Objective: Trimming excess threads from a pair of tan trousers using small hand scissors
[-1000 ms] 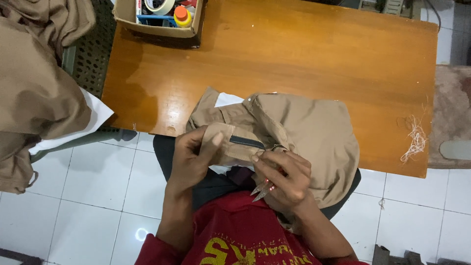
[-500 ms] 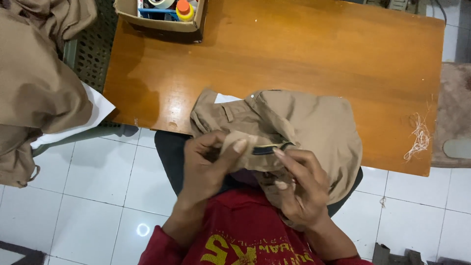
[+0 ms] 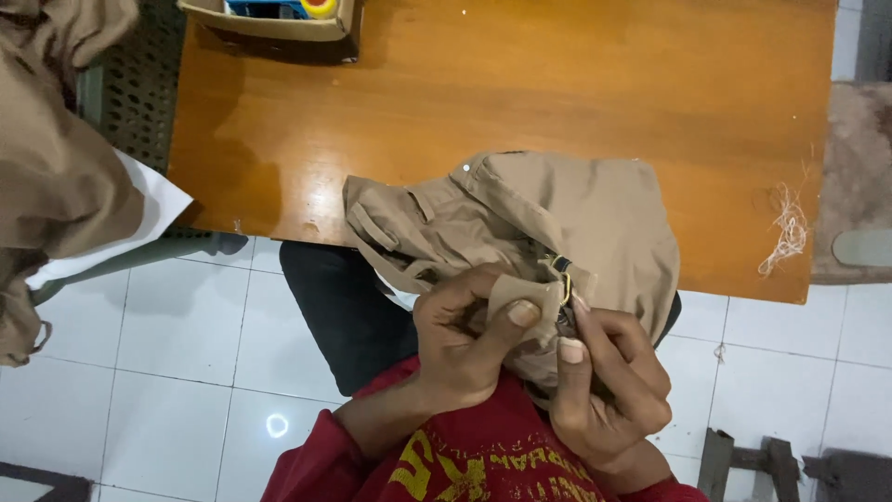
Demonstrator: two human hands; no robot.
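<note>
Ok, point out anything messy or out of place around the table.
A tangle of loose pale thread lies at the wooden table's right edge. The khaki garment is bunched and hangs off the near edge, where the left hand and right hand grip it.

I saw the khaki trousers (image 3: 567,218) bunched in a crumpled heap, their far part draped on the wooden table edge beyond my hands. The near part was folded between my left hand (image 3: 465,349) and right hand (image 3: 609,390), both pinching the fly, where a dark zipper (image 3: 561,279) showed.
</note>
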